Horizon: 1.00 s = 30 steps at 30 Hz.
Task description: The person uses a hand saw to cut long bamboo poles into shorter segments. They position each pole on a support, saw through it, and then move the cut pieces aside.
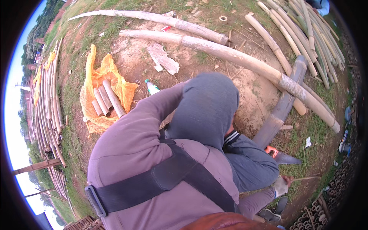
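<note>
A grey hood (207, 107) and a purple jacket (134, 153) with a black strap (161, 180) fill the middle of the view. My left arm in its purple sleeve bends up toward the hood, and that hand is hidden behind it. My right hand (281, 186), in a pale glove, is low at the right, closed on a thin stick (306, 178) just above the grass. A saw with an orange handle (273, 151) lies just above it, beside a dark split bamboo pole (283, 105).
Long pale bamboo poles (237, 57) cross the bare earth ahead. A yellow mesh sack (115, 82) holds short bamboo pieces (105, 100), with a small bottle (152, 87) next to it. Bamboo stacks lie left (50, 111) and top right (310, 34). Cut bamboo ends (326, 205) sit lower right.
</note>
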Tool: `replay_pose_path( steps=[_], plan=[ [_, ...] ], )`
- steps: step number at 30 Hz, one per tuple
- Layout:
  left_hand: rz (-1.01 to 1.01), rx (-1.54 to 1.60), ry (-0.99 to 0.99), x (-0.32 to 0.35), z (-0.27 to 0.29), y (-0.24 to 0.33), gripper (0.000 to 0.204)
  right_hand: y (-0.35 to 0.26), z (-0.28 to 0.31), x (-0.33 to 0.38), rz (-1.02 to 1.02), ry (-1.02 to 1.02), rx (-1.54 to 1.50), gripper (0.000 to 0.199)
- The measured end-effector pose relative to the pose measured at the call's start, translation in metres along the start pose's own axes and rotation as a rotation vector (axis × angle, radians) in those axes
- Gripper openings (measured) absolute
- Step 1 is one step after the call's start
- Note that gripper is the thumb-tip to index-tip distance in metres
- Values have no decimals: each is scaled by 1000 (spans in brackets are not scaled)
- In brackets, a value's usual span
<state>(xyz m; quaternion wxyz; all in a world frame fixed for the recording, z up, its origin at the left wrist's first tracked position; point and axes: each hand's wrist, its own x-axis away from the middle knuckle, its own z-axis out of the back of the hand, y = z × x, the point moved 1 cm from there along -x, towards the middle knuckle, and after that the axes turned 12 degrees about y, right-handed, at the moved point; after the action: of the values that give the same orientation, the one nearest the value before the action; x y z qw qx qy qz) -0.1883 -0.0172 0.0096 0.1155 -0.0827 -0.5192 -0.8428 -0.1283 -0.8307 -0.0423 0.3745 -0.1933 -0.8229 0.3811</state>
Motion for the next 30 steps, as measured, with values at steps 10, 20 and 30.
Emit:
replay_pose_path(
  steps=[10,20,30],
  plan=[
    [-491,-310,-443,-157,-45,233,86,120,-247,251,-494,-735,-164,24],
    [-186,43,-437,-158,-107,249,42,213,-295,308,373,-764,670,29],
    [-555,-225,131,-233,-113,186,56,119,-171,280,962,-232,1536,37]
  ],
)
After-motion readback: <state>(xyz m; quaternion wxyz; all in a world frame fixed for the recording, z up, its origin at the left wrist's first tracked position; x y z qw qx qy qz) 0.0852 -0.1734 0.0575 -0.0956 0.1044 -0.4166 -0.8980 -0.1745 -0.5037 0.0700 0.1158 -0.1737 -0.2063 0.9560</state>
